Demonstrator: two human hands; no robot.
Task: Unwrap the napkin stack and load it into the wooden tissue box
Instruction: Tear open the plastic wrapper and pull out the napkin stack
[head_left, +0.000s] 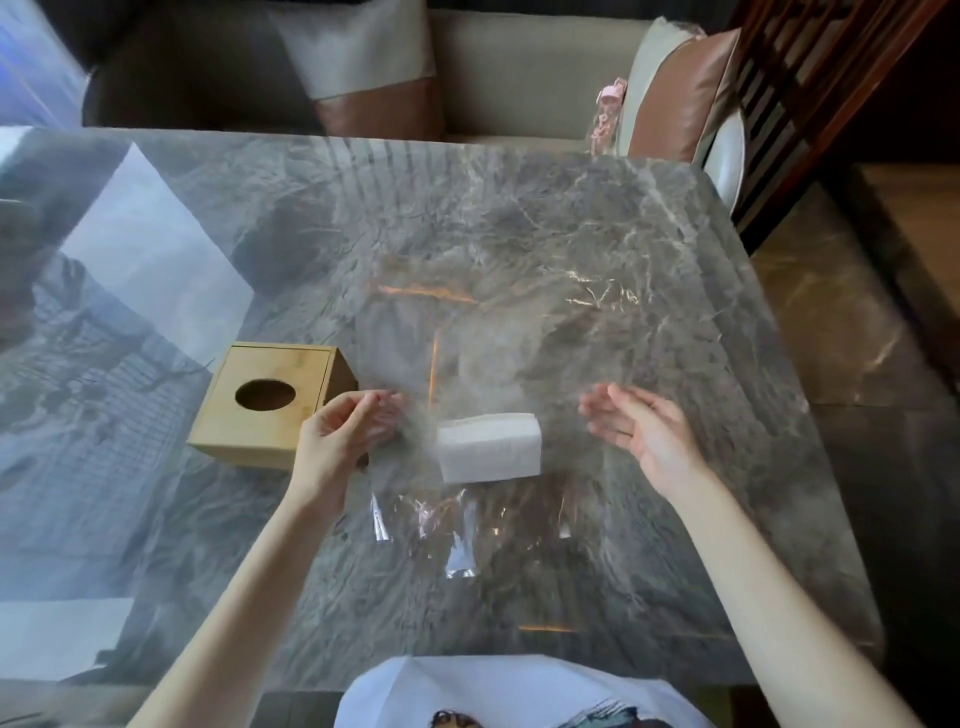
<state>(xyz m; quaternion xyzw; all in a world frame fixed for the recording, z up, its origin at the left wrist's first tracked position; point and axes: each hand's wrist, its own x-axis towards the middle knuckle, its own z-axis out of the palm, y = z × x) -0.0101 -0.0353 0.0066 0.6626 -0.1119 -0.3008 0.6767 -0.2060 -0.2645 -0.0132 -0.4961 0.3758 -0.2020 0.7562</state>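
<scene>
The napkin stack (488, 448) lies bare on the worktop (571, 223), just right of the wooden tissue box (270, 402). Unwrapping appears complete. The left hand (343, 431) pinches the clear wrapper (426, 525); the right hand (641, 428) is open and empty. Next: discard the wrapper and open the box.

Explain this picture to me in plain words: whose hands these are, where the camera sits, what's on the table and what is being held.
There is no machine here: a person works with two bare hands, and the one picture comes from a camera worn on their head, looking forward and down.

On the grey marble table stands a wooden tissue box with a round hole on top. To its right lies a white napkin stack, resting on a clear plastic wrapper spread open under and around it.

The left hand seems to pinch the wrapper's edge beside the stack. The right hand is open, palm inward, holding nothing. A sofa with cushions sits beyond the table.
</scene>
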